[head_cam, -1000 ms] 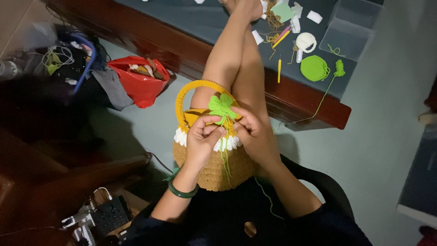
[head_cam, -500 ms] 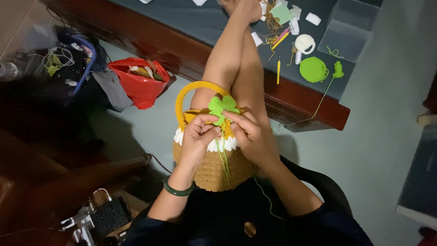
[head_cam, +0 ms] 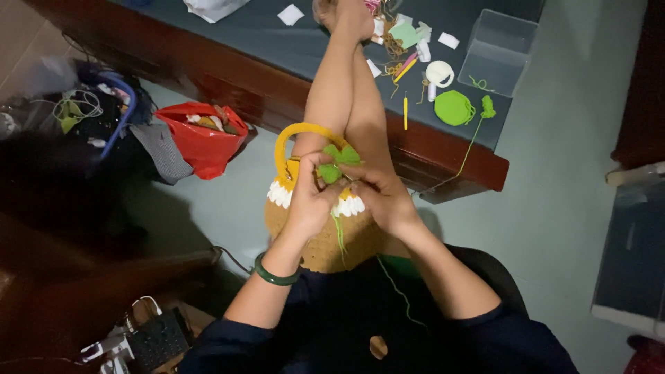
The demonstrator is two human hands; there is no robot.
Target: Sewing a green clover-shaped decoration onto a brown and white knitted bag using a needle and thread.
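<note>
Head view looks down on a dark grey tabletop point(head_cam: 277, 41) with a reddish wooden edge, running across the top of the frame, with the person's bare legs stretched up onto it. On it lie a clear plastic box point(head_cam: 500, 50), a flat round green crochet piece point(head_cam: 454, 108) with green yarn trailing off the edge, a white ring of tape point(head_cam: 439, 72) and a yellow crochet hook point(head_cam: 405, 113). On the floor to the left a red plastic bag point(head_cam: 202, 136) stands open beside a heap of dark clutter.

Resting on the person's lap, below the tabletop edge, sits a tan crochet basket point(head_cam: 325, 232) with a white scalloped rim and an arched yellow handle point(head_cam: 294, 135). Both hands meet at its rim. The left hand point(head_cam: 309, 199), with a green bangle point(head_cam: 274, 274) on its wrist, has its fingers closed against the basket's front, thumb pressing on a green crochet leaf point(head_cam: 337, 162). The right hand point(head_cam: 382, 197) has its fingers pinched shut at the leaf's edge; whatever small thing it grips there is hidden. A green yarn strand point(head_cam: 392, 287) hangs from the leaf down over the dark lap.
</note>
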